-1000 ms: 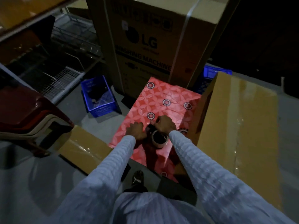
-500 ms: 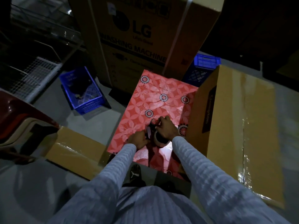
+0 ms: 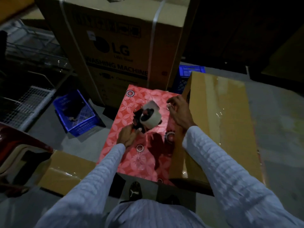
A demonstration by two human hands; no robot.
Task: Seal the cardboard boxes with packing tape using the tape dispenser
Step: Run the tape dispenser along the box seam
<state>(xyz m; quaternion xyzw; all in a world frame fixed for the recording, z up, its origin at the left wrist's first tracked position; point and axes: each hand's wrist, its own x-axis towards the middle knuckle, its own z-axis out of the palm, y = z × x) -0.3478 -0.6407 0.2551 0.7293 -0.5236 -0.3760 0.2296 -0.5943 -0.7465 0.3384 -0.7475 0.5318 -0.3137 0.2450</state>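
The left hand point(image 3: 127, 137) has its fingers point(image 3: 131, 129) wrapped around the handle of the tape dispenser point(image 3: 147, 118), lifting it above the middle of the red flowered box point(image 3: 131, 155). The right hand point(image 3: 180, 111) hovers loose-fingered and empty at that box's right edge, against the taped cardboard box point(image 3: 230, 125). Behind stands a tall washing machine carton point(image 3: 118, 46); a blue crate point(image 3: 77, 116) sits on the floor to the left.
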